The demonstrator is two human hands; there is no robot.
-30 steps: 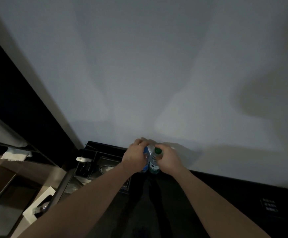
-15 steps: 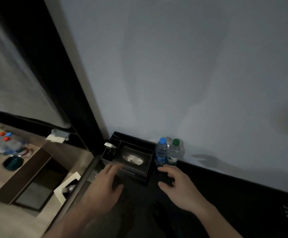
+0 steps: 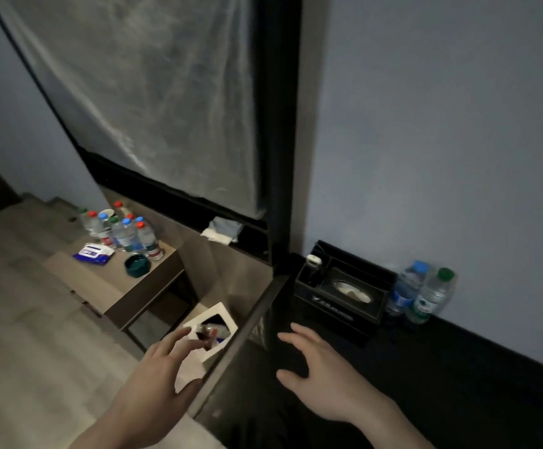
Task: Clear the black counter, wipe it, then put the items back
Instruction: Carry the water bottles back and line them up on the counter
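On the wooden side table point(image 3: 140, 286), well to the left of the counter, a cluster of small water bottles point(image 3: 121, 233) is seen near its back corner; about nine caps can be counted, red, blue and green, though overlap makes the number uncertain. Beside the cluster one blue-and-white packet point(image 3: 93, 253) lies flat, and one dark green dish point(image 3: 137, 265) sits near the table's right edge. One white bin point(image 3: 213, 332) stands on the floor between the table and the counter.

The left hand point(image 3: 163, 367) is held over the bin, just off the left edge of the black counter point(image 3: 425, 384), fingers spread and loosely extended, with nothing gripped. The right hand point(image 3: 321, 380) is held over the counter near that edge, fingers likewise spread, nothing held; whether the surface is touched cannot be told.

At the counter's back left corner one black organiser box point(image 3: 341, 286) is set against the wall, with a tissue opening in its top. Just to its right two bottles point(image 3: 420, 291) stand upright against the wall, one blue-capped, one green-capped, touching or nearly so.

The remaining bottles on the side table are judged light, thin-walled and easily dented, possibly slippery; they are best taken round the body below the shoulder. The box looks rigid and heavier, best lifted by its two short sides.
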